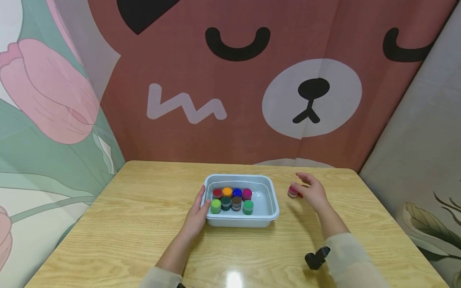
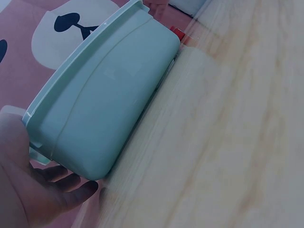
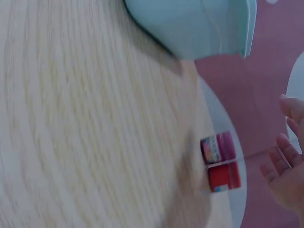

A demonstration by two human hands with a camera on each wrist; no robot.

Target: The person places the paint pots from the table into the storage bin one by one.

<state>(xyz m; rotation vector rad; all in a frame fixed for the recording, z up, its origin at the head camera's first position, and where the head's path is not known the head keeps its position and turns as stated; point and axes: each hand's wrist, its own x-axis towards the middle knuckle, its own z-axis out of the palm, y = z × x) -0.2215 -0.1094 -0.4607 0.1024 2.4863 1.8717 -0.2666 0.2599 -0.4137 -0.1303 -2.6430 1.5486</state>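
Note:
A pale blue plastic tub [image 1: 239, 222] stands on the table with several small paint jars [image 1: 236, 203] inside, grouped toward its left. My left hand [image 1: 195, 216] holds the tub's left end, thumb at the rim and fingers along the outer wall; the left wrist view shows those fingers [image 2: 83, 194] low by the corner. To the right of the tub, a pink-lidded jar [image 3: 218, 148] and a red jar [image 3: 224, 176] stand side by side. Beside them my right hand [image 1: 312, 193] is raised with fingers spread, apart from both jars in the right wrist view.
The wooden table [image 1: 144, 200] has its far edge against a hanging bear-print cloth [image 1: 245, 132]. A floral cloth [image 1: 54, 120] hangs on the left and a pale one [image 1: 414, 160] on the right. A small black device [image 1: 317, 258] is at the right sleeve.

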